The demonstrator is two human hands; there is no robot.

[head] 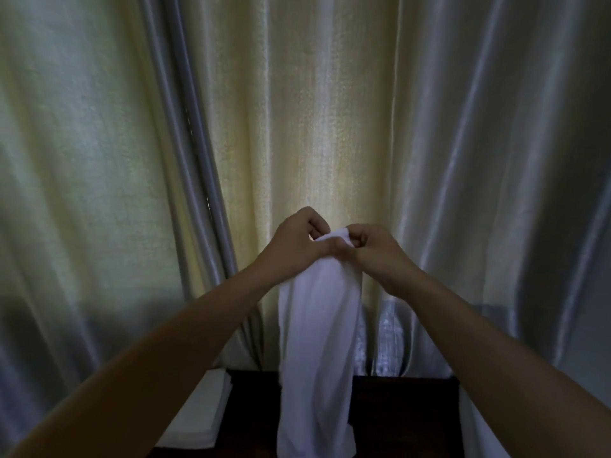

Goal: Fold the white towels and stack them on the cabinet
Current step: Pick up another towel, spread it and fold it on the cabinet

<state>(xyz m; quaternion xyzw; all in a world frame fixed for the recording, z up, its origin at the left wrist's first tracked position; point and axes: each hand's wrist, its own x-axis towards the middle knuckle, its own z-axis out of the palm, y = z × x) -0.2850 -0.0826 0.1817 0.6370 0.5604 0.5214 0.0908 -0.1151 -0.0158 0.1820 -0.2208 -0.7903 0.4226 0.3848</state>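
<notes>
Head view: left hand [297,246] and right hand [377,256] together pinched a hanging white towel [319,342] above the cabinet [403,418].

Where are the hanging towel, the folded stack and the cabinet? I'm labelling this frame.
hanging towel [319,342]: head view, middle of the drape.
folded stack [201,414]: head view, top face.
cabinet [403,418]: head view, bare dark top.
</notes>
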